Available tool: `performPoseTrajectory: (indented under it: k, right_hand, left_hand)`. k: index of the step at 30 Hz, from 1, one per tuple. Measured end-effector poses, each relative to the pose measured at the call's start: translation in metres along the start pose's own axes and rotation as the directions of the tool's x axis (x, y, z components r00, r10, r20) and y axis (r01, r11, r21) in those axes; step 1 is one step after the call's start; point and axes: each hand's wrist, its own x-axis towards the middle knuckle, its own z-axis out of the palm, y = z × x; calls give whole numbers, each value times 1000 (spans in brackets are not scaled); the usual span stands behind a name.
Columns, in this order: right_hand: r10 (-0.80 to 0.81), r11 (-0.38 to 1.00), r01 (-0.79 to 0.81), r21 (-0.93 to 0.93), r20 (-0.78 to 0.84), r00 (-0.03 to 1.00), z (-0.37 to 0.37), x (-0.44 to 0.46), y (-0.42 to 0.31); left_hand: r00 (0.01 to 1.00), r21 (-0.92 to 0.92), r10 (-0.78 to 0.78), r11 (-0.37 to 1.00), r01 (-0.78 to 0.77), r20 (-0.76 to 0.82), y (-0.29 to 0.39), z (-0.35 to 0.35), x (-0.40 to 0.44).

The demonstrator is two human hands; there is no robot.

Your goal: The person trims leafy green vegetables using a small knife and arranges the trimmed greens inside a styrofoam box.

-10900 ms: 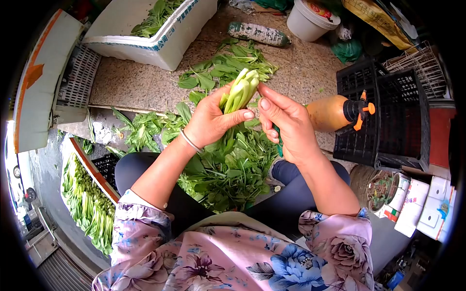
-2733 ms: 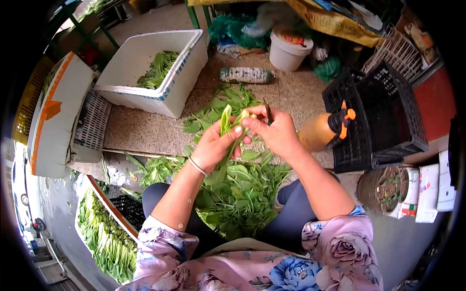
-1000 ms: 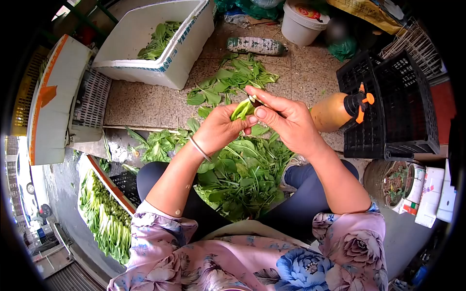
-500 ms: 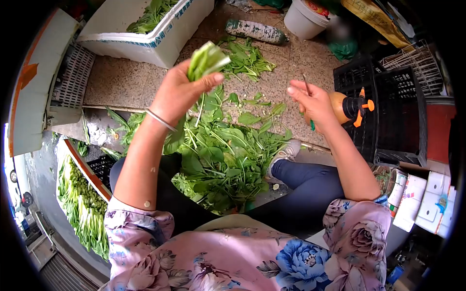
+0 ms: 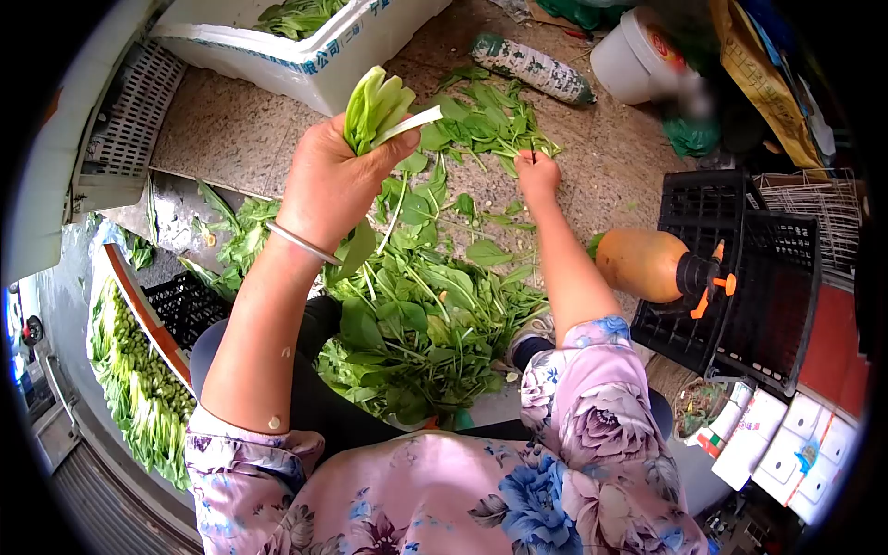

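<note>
My left hand point(image 5: 324, 180) is closed around a bunch of leafy greens point(image 5: 372, 109), pale cut stems up and leaves hanging below the wrist. One white stem sticks out sideways past the thumb. My right hand point(image 5: 540, 178) is closed at the near right end of a small pile of greens point(image 5: 486, 116) on the stone floor, its fingertips at the stems. The dark tip of a thin small knife point(image 5: 533, 151) shows above those fingers; the rest of it is hidden. Between my legs lies a big heap of loose leaves point(image 5: 416, 324).
A white foam box point(image 5: 324, 65) holding greens stands at the upper left. A wrapped roll point(image 5: 535, 69) and white bucket point(image 5: 634, 60) are at the back. An orange spray bottle point(image 5: 638, 265) lies by black crates point(image 5: 731, 277) to the right. Trimmed greens point(image 5: 139, 388) fill a container at left.
My right hand has moved left and away from me, from beside the spray bottle to the small pile of greens. My left hand still holds its bunch. The view has shifted slightly.
</note>
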Motion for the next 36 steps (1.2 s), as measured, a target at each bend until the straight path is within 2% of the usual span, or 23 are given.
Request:
performPoseTrajectory:
  k: [1, 3, 5, 7, 9, 10, 12, 14, 15, 16, 17, 18, 19, 21, 23, 26, 28, 32, 35, 36]
  right_hand:
    - [-59, 992, 61, 106, -26, 998, -2, 2, -3]
    - [-116, 981, 122, 151, -51, 992, -23, -8, -22]
    - [-171, 859, 149, 490, 2, 985, -58, -42, -61]
    - [-197, 822, 145, 551, 36, 980, -79, -68, -76]
    - [-226, 780, 141, 609, 65, 972, -96, -96, -89]
    - [-247, 734, 140, 664, 69, 967, -103, -111, -96]
    - [-266, 687, 135, 715, 74, 961, -112, -140, -108]
    - [-304, 595, 33, 803, 186, 934, -118, -164, -118]
    - [-303, 594, 36, 804, 182, 936, -120, -172, -120]
    - [-270, 554, -49, 831, 235, 934, -123, -179, -122]
    - [-240, 510, -133, 850, 289, 927, -125, -185, -122]
    - [-240, 560, -115, 820, 294, 925, -126, -189, -120]
    - [-242, 560, -110, 821, 289, 926, -128, -192, -119]
    - [-357, 453, -123, 883, 306, 883, -133, -197, -120]
    - [-400, 409, -178, 895, 351, 847, -135, -202, -122]
    - [-391, 501, -102, 859, 330, 859, -133, -210, -127]
    - [-392, 501, -105, 859, 334, 857, -129, -212, -128]
    - [-402, 489, -157, 858, 381, 832, -118, -213, -132]
    - [-404, 522, -179, 834, 427, 809, -101, -211, -132]
    - [-387, 514, -234, 826, 466, 796, -95, -209, -131]
  left_hand:
    - [1000, 0, -3, 1000, 3, 0, -2, 0, 1]
    - [998, 10, 28, 1000, -28, 49, -9, 2, 1]
    - [996, 42, 59, 997, -61, 67, -21, 7, 2]
    - [991, 72, 93, 992, -100, 91, -23, 13, 0]
    - [952, 302, 257, 906, -297, 164, -21, 18, -3]
    - [939, 325, 255, 890, -321, 230, -20, 21, -5]
    - [914, 253, 319, 890, -380, 250, -24, 31, -9]
    - [870, 149, 418, 873, -464, 261, -25, 40, -15]
    - [868, 148, 420, 872, -467, 263, -22, 40, -17]
    - [902, 125, 240, 946, -301, 358, -17, 38, -19]
    - [891, 121, 55, 985, -122, 451, -13, 38, -20]
    - [891, -172, 77, 985, 1, 447, -16, 42, -21]
    - [890, -174, 83, 985, -4, 448, -17, 41, -22]
    - [867, -182, -68, 967, 180, 494, -11, 37, -24]
    - [877, -233, -48, 956, 179, 478, -7, 37, -27]
    - [863, -260, -93, 933, 250, 497, -4, 32, -29]
    - [849, -203, -133, 941, 270, 511, -2, 28, -30]
    - [860, -204, -144, 940, 274, 489, -11, 17, -32]
    - [845, -121, -246, 933, 340, 475, -14, 3, -34]
    - [848, -141, -245, 928, 346, 470, -16, -1, -36]
